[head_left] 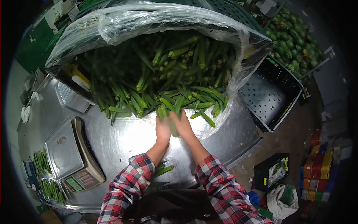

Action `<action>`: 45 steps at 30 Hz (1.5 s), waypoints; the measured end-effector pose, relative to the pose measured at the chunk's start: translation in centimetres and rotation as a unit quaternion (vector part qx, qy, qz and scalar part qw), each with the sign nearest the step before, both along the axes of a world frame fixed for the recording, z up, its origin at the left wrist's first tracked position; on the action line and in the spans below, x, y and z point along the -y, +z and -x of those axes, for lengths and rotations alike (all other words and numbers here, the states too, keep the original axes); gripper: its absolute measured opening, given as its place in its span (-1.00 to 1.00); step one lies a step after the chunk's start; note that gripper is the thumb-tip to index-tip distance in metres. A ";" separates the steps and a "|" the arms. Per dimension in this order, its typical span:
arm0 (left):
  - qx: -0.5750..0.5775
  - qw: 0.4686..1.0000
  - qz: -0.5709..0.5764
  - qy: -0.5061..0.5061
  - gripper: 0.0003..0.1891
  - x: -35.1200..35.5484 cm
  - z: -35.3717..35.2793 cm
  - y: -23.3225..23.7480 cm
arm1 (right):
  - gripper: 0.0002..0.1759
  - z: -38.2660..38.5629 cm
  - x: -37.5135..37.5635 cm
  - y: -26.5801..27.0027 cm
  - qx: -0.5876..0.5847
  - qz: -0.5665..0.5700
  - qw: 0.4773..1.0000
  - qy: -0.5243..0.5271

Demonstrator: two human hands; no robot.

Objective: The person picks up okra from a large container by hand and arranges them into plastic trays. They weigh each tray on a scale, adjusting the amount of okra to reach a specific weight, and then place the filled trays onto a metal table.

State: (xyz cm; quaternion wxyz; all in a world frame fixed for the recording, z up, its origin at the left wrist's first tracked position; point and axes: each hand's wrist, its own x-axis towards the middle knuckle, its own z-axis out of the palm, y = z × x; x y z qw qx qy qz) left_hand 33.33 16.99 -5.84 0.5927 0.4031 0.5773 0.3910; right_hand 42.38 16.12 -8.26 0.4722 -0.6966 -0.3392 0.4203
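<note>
My left hand and my right hand are close together at the front of a large okra heap. Green okra pods stick up out of my left hand, which is closed round them. My right hand is closed on okra too, with pods showing past its fingers. The area between my palms is blurred. The heap spills out of a tipped container lined with clear plastic onto the metal table. A few loose okra pods lie near my body.
A digital scale stands at the left, with trays of packed okra beyond it. At the right are a black perforated crate, a pile of round green produce, a dark box and stacked coloured boxes.
</note>
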 end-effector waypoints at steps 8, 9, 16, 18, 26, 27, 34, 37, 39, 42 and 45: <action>-0.036 0.978 -0.104 -0.180 -0.48 5.5 0.6 -0.2 | -0.14 -0.3 3.5 2.3 -0.210 -0.044 0.977 -0.003; -0.047 0.974 -0.081 -0.207 -0.47 6.6 1.2 1.5 | -0.16 -0.7 4.4 2.5 -0.244 -0.041 0.969 0.009; -0.053 0.986 -0.124 -0.093 -0.54 10.4 14.6 5.6 | -0.22 -2.7 10.6 5.4 -0.326 -0.028 0.931 0.164; -0.042 0.992 -0.119 -0.022 -0.54 11.4 18.9 4.4 | -0.24 -2.1 11.6 6.3 -0.242 0.003 0.936 0.256; -0.136 0.976 -0.146 -0.086 -0.45 17.2 21.3 -0.9 | -0.26 5.8 14.1 5.5 0.258 -0.120 0.751 0.595; -0.167 0.964 -0.174 -0.111 -0.46 17.6 21.0 -1.3 | -0.25 6.4 14.5 5.1 0.339 -0.179 0.707 0.594; -0.364 0.834 -0.346 -0.230 -0.29 19.9 22.1 -1.0 | -0.19 4.1 17.3 4.8 0.302 -0.135 0.808 0.488; -0.438 0.759 -0.370 -0.308 -0.07 19.8 22.3 -0.7 | -0.16 4.9 17.5 2.4 0.373 -0.233 0.731 0.521; -0.414 0.786 -0.339 -0.309 -0.04 18.5 21.9 0.2 | -0.21 5.9 16.6 1.8 0.363 -0.245 0.732 0.522; -0.419 0.773 -0.336 -0.337 0.03 16.2 22.2 -0.5 | -0.28 5.9 15.8 3.9 0.310 -0.208 0.790 0.486; -0.428 0.765 -0.331 -0.349 0.05 16.1 23.1 0.4 | -0.44 4.4 16.1 4.3 0.304 -0.116 0.877 0.352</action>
